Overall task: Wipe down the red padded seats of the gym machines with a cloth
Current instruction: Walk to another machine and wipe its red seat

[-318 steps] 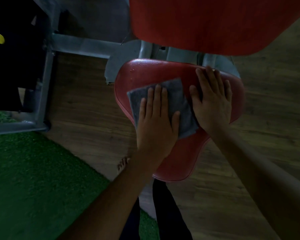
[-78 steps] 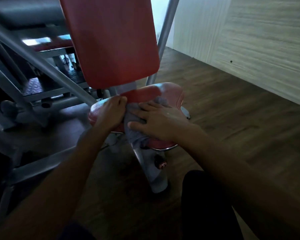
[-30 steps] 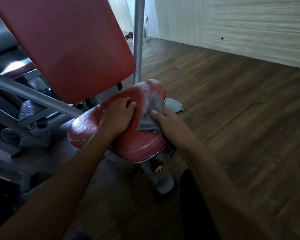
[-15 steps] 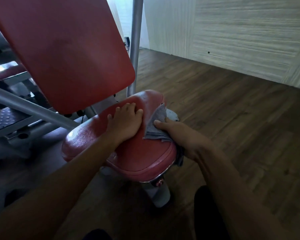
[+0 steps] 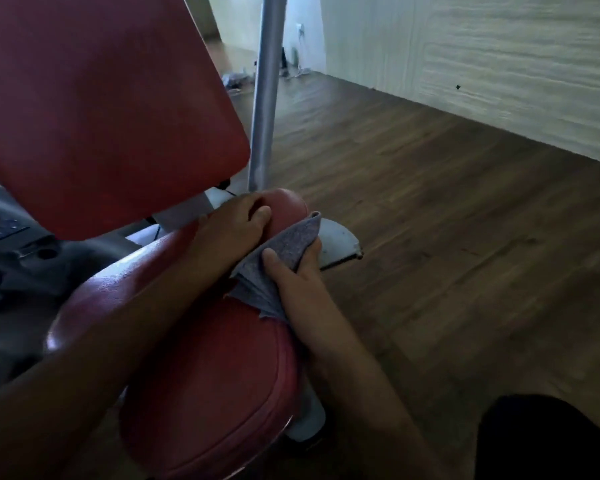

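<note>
The red padded seat (image 5: pixel 201 382) fills the lower middle of the head view, under a tilted red backrest (image 5: pixel 94 109). A grey cloth (image 5: pixel 274 268) lies over the seat's right edge. My right hand (image 5: pixel 295 282) grips the cloth there, thumb on top and fingers wrapped round the seat's side. My left hand (image 5: pixel 232 226) rests on the far end of the seat, fingers slightly bent, just left of the cloth.
A grey metal post (image 5: pixel 265 91) rises behind the seat. A grey base plate (image 5: pixel 336 244) sticks out to the right on the wooden floor (image 5: pixel 447 237). Dark machine frame parts (image 5: pixel 18 258) lie left. A pale wall (image 5: pixel 499 64) runs at the back right.
The view has come closer and the seat now looks larger. My left hand has slid toward the seat's far end. My right hand with the cloth has moved along the right edge.
</note>
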### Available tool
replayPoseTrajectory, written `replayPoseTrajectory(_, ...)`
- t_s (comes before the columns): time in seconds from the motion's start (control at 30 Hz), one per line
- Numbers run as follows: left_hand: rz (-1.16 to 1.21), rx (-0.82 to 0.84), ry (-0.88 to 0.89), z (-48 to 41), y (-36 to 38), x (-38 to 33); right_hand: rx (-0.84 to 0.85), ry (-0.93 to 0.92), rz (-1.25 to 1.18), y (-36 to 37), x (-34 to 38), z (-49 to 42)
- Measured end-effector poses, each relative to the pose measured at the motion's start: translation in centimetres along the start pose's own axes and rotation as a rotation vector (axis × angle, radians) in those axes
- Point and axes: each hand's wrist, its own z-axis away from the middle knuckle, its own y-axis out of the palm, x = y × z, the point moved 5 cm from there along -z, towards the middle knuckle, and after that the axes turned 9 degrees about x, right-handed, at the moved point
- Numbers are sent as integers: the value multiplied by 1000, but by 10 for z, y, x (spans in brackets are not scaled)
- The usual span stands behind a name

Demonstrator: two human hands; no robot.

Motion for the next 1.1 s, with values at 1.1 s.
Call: replayPoseTrajectory(1.1,-125,-28,-247,18,1,4,126,127,50,-63,27,-72)
